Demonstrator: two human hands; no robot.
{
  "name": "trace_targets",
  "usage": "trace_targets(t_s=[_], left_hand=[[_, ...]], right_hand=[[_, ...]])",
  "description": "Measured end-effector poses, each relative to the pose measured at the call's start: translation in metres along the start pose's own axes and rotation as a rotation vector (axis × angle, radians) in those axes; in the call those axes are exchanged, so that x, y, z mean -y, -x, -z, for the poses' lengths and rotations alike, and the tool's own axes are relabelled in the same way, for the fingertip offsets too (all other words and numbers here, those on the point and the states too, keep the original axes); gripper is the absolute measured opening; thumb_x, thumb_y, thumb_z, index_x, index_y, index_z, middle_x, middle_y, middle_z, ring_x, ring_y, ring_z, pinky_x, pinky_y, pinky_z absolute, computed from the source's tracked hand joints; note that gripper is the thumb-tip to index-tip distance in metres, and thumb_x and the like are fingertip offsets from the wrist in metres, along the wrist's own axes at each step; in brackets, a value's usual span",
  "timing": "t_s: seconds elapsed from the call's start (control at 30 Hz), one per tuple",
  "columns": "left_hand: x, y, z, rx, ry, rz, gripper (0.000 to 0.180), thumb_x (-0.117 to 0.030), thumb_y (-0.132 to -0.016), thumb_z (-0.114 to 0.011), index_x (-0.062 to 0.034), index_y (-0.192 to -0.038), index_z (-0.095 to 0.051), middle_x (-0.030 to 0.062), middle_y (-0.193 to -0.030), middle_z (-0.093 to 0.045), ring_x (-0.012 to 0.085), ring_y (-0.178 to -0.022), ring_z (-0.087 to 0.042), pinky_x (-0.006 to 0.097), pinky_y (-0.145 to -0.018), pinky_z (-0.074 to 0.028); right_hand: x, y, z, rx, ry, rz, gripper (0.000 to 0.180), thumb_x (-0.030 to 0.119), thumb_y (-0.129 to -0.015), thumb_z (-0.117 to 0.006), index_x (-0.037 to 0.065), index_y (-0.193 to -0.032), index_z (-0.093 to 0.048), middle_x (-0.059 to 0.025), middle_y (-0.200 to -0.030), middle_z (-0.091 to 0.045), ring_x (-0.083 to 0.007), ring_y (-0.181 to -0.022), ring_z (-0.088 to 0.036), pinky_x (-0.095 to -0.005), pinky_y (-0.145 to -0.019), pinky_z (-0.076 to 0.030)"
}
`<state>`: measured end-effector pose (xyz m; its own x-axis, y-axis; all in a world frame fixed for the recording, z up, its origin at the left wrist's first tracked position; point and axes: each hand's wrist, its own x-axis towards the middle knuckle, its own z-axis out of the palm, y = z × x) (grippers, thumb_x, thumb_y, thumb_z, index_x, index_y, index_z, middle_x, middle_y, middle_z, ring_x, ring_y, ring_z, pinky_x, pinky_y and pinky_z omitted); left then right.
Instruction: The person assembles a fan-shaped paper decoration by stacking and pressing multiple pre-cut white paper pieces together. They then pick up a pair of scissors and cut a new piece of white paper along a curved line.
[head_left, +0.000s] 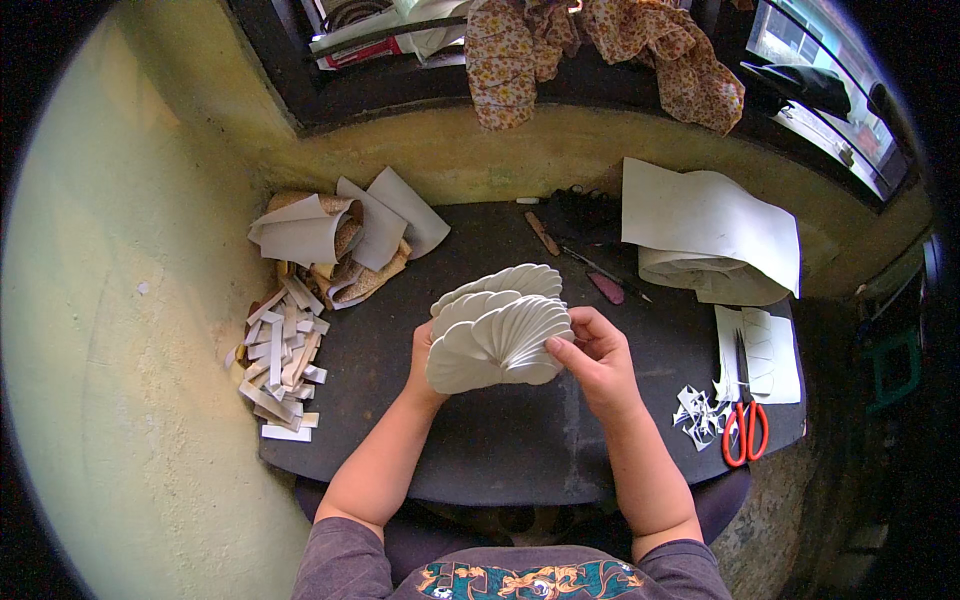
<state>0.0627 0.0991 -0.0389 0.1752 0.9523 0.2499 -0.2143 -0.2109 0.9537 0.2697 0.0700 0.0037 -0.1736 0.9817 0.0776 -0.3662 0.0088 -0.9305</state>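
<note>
Above the middle of the dark table I hold a fanned stack of white rounded cut-outs (500,335), thin like card or sheet material, with overlapping scalloped edges. My left hand (422,362) grips the stack's left side, most of its fingers hidden behind the pieces. At the right edge, my right hand (598,362) pinches the stack between thumb and fingers. Red-handled scissors (743,420) lie to the right of my right hand, partly on a white sheet (778,365) with drawn outlines. Small white offcuts (698,418) are heaped beside the scissors.
Strips (283,365) in white and tan are piled at the table's left edge. Behind them lie rolled sheets (310,235). A large curled white sheet (710,215) stands at the back right. Slim tools (605,285) lie at the back middle. Patterned cloth (600,55) hangs from the window.
</note>
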Motion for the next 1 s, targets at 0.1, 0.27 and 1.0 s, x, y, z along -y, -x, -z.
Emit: trace_targets(t_s=[0.1, 0.27, 1.0], left_hand=[[-0.002, 0.0, -0.003, -0.026, 0.081, 0.05, 0.038, -0.01, -0.075, -0.069, -0.0022, -0.11, -0.059, 0.0074, -0.108, -0.062, 0.0161, -0.095, -0.06, 0.032, -0.083, -0.049], [-0.003, 0.001, -0.003, -0.021, 0.04, 0.059, 0.033, -0.011, -0.077, -0.067, -0.0022, -0.108, -0.06, 0.0061, -0.105, -0.063, 0.0145, -0.094, -0.06, 0.029, -0.082, -0.048], [-0.015, 0.002, -0.003, -0.03, -0.023, 0.052, 0.035, -0.01, -0.077, -0.069, -0.001, -0.109, -0.06, 0.0061, -0.106, -0.063, 0.0146, -0.094, -0.06, 0.03, -0.082, -0.049]], right_hand=[[0.006, 0.001, -0.002, -0.005, 0.033, 0.01, 0.03, 0.004, -0.08, -0.065, 0.0, -0.107, -0.053, -0.0073, -0.097, -0.063, -0.0113, -0.088, -0.06, -0.0246, -0.076, -0.048], [0.006, 0.001, 0.003, 0.028, 0.021, -0.004, 0.031, 0.003, -0.08, -0.065, 0.0, -0.108, -0.053, -0.0087, -0.098, -0.063, -0.012, -0.088, -0.06, -0.0249, -0.075, -0.048], [0.007, 0.003, -0.005, 0.045, 0.187, 0.067, 0.047, 0.002, -0.072, -0.073, 0.001, -0.111, -0.047, -0.0071, -0.1, -0.06, -0.0131, -0.092, -0.059, -0.026, -0.079, -0.047]])
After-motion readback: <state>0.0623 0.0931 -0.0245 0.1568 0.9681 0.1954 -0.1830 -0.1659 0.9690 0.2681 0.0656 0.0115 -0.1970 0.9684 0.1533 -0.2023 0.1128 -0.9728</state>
